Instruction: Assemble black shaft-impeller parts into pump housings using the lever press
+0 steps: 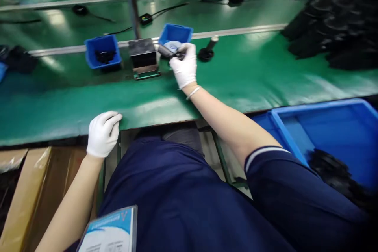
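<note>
My right hand [186, 65], in a white glove, is closed on a dark tool [167, 52] with a rounded grey-black body, in front of a small blue bin [177, 31] that holds something pale. My left hand [103, 134], also gloved, rests by the bench's front edge with its fingers curled together; whether anything is in them is hidden. A black box-like fixture [143, 57] stands just left of the tool. Further left, a second blue bin [103, 51] contains small black parts. Right of my right hand a black round-based piece with an upright post [209, 49] stands on the green bench.
Black parts are piled on the bench [242, 82] at the far right. A large blue crate [333, 126] with black items sits below on the right. Cardboard boxes [44, 189] stand at lower left. A metal post [132, 8] rises behind the fixture.
</note>
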Motion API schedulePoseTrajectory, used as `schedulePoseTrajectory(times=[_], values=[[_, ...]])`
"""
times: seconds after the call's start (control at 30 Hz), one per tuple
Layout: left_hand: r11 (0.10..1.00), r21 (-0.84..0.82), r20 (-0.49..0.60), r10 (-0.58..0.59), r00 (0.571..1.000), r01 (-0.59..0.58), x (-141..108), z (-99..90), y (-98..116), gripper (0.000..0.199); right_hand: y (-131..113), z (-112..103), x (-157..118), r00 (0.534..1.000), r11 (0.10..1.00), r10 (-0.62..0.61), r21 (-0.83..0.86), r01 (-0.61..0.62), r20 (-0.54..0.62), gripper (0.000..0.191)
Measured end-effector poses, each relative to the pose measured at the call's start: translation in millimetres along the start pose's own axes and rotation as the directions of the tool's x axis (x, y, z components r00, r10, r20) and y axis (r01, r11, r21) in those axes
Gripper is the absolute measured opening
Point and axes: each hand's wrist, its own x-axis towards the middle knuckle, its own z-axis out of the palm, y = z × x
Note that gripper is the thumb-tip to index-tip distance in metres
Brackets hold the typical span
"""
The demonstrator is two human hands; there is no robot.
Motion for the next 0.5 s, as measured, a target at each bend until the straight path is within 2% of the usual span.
schedulePoseTrajectory(times=[0.1, 0.17, 0.23, 0.3, 0.37, 0.4, 0.43, 0.5], values=[[0.996, 0.068, -0.087, -0.051, 0.995, 0.057, -22, -6.0, -9, 0.023, 8, -6, -12, 1.0, 1.0, 0.012, 0.003, -0.012, -0.014, 0.026], [0.982, 0.109, -0.167, -0.133, 0.977, 0.152, -35, -16.5, -17, 0.024, 12, -11, -17, 0.999, 0.999, 0.031, 0.015, -0.031, -0.045, 0.024], [0.953, 0.109, -0.289, -0.243, 0.926, 0.284, -48, -32.4, -29, 0.025, 11, -14, -21, 0.999, 0.998, 0.026, 0.056, -0.024, -0.028, 0.023], [0.913, 0.082, -0.438, -0.327, 0.837, 0.4, -61, -51.4, -40, 0.026, 7, -15, -24, 1.0, 0.995, 0.003, 0.101, -0.002, -0.014, 0.025], [0.88, 0.059, -0.567, -0.359, 0.742, 0.471, -71, -70.0, -50, 0.026, 2, -15, -27, 1.0, 0.99, -0.029, 0.138, 0.027, 0.011, 0.03], [0.868, 0.055, -0.605, -0.365, 0.708, 0.494, -75, -78.3, -53, 0.026, -1, -15, -30, 0.998, 0.987, -0.048, 0.152, 0.042, 0.033, 0.032], [0.856, 0.061, -0.619, -0.37, 0.692, 0.513, -78, -85.8, -56, 0.025, -3, -15, -33, 0.996, 0.985, -0.068, 0.162, 0.057, 0.06, 0.034], [0.826, 0.112, -0.604, -0.385, 0.698, 0.553, -83, -98.9, -56, 0.024, -6, -16, -42, 0.986, 0.982, -0.111, 0.168, 0.089, 0.125, 0.034]])
